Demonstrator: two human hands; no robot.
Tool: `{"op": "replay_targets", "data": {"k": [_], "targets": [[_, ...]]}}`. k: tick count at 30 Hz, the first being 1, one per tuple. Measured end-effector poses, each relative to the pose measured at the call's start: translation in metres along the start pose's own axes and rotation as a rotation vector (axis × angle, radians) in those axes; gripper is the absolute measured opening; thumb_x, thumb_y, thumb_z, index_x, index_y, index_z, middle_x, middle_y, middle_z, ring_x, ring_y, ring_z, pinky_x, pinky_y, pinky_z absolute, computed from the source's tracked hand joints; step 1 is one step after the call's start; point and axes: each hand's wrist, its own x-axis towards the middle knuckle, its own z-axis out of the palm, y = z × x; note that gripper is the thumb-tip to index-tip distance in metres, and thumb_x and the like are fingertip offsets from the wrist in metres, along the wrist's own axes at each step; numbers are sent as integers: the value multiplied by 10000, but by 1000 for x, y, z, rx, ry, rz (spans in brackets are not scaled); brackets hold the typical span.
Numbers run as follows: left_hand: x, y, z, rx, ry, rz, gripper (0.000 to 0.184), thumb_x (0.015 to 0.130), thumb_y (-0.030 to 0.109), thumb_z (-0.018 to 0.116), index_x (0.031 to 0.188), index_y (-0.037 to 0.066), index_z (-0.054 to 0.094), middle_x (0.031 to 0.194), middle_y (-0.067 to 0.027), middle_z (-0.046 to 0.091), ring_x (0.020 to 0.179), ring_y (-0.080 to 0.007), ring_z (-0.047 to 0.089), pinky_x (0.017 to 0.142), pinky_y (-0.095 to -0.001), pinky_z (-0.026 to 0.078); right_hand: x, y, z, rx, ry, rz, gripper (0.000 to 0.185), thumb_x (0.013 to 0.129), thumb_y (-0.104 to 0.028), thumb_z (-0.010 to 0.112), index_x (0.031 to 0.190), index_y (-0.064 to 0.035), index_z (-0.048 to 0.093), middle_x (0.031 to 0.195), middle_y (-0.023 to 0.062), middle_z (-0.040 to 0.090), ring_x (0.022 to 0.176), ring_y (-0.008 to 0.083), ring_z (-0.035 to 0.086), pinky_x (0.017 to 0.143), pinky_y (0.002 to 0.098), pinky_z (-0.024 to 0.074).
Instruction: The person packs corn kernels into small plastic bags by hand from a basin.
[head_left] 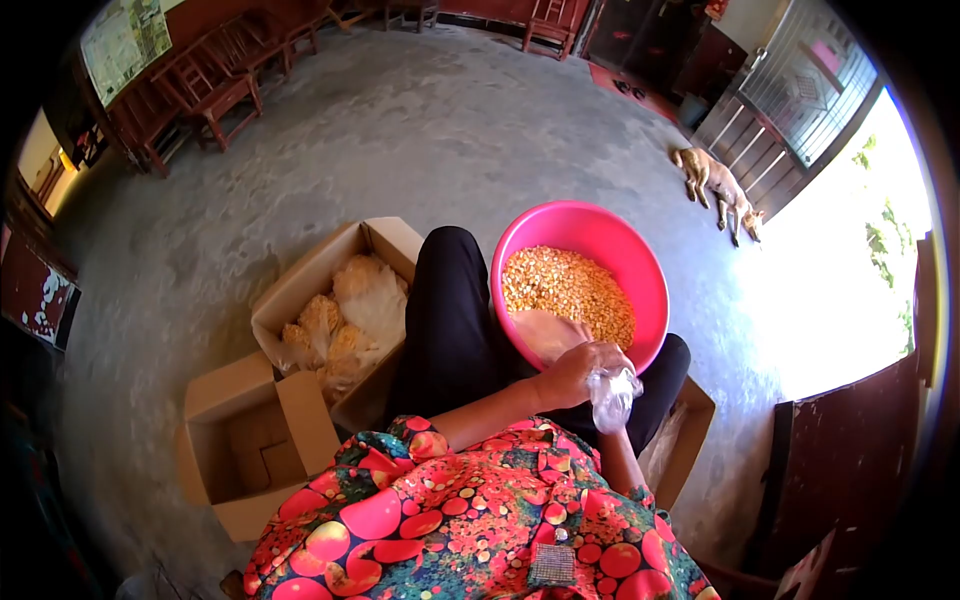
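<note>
My left hand [578, 378] is closed on a clear plastic bag [612, 396] at the near rim of a pink basin [648, 260]. Crumpled plastic bunches up to the right of its knuckles. My right hand [613, 436] comes up from below, behind that plastic; its fingers are hidden. Yellow-orange corn kernels [570, 285] cover the bottom of the basin, which sits tilted between my knees. A pale, translucent piece [545, 333] lies against the kernels beside my left hand; whether it belongs to the same bag, I cannot tell.
Left of my legs, a cardboard box [300, 272] holds several filled plastic bags [365, 300]. An opened carton [225, 395] stands nearer me. Another box [690, 425] is partly under my right leg. A dog [715, 185] lies by the doorway; wooden chairs [205, 90] line the far wall.
</note>
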Motion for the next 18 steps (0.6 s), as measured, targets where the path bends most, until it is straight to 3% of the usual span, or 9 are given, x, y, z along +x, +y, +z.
{"op": "replay_targets", "data": {"k": [1, 4, 7, 10, 11, 12, 16, 17, 18], "targets": [[-1, 3, -1, -14, -41, -78, 228, 679, 131, 535, 893, 53, 550, 818, -104, 539, 841, -260, 518, 762, -336, 378, -1, 11, 2, -17, 15, -2, 513, 650, -176, 613, 1112, -79, 410, 1036, 97, 472, 884, 213, 485, 793, 327, 390], [2, -9, -12, 245, 65, 62, 466, 671, 198, 604, 1098, 65, 474, 1056, -133, 497, 970, -266, 480, 847, -346, 353, 2, 40, 4, -192, 42, -82, 438, 682, -235, 593, 1075, -98, 455, 1027, 79, 491, 921, 217, 480, 842, 339, 367], [-4, -37, -39, 341, 98, -84, 826, 600, 361, 678, 1231, 16, 272, 1153, -180, 416, 1075, -306, 394, 913, -367, 291, 25, -44, -29, -302, 119, -191, 347, 754, -246, 530, 1060, -93, 470, 1030, 58, 495, 941, 200, 476, 846, 350, 361], [-18, -59, -60, 394, -30, -300, 976, 545, 423, 697, 1267, 13, 183, 1273, -198, 253, 1198, -290, 230, 982, -345, 201, 45, 7, -14, 495, 229, 132, 225, 826, -220, 470, 996, -73, 483, 883, 24, 526, 793, 128, 483, 643, 268, 409], [-22, -64, -58, 391, -31, -302, 976, 545, 423, 697, 1267, 13, 183, 1273, -198, 253, 1198, -290, 230, 982, -345, 201, 44, 13, -24, 810, 48, 217, 199, 832, -211, 468, 979, -77, 483, 858, 18, 521, 744, 97, 477, 602, 230, 405], [-25, -69, -57, 452, -79, -322, 978, 542, 425, 696, 1263, 3, 187, 1273, -204, 251, 1198, -292, 230, 984, -343, 198, 50, -14, -29, 807, 118, 278, 155, 838, -190, 463, 936, -73, 487, 840, 1, 498, 672, 58, 444, 558, 187, 377], [-24, -55, -45, 519, -161, -431, 1008, 528, 466, 683, 1247, -42, 191, 1276, -210, 248, 1202, -290, 224, 987, -334, 189, 64, -4, -35, 657, -1, 248, 262, 833, -196, 471, 1050, -49, 457, 898, 16, 507, 787, 96, 470, 667, 234, 404], [-24, -53, -41, 545, -178, -481, 1024, 524, 479, 678, 1245, -51, 183, 1277, -212, 245, 1204, -288, 221, 986, -335, 187, 66, 9, -31, 400, 11, 131, 295, 827, -191, 480, 1078, -41, 444, 925, 30, 510, 831, 117, 472, 718, 254, 400], [-27, -55, -35, 553, -85, -455, 968, 519, 497, 672, 1219, -38, 270, 1243, -178, 321, 1169, -282, 278, 980, -347, 189, 64, 7, -30, 193, -21, -38, 298, 806, -175, 498, 1067, -36, 453, 932, 48, 511, 842, 142, 478, 737, 270, 402]]}}
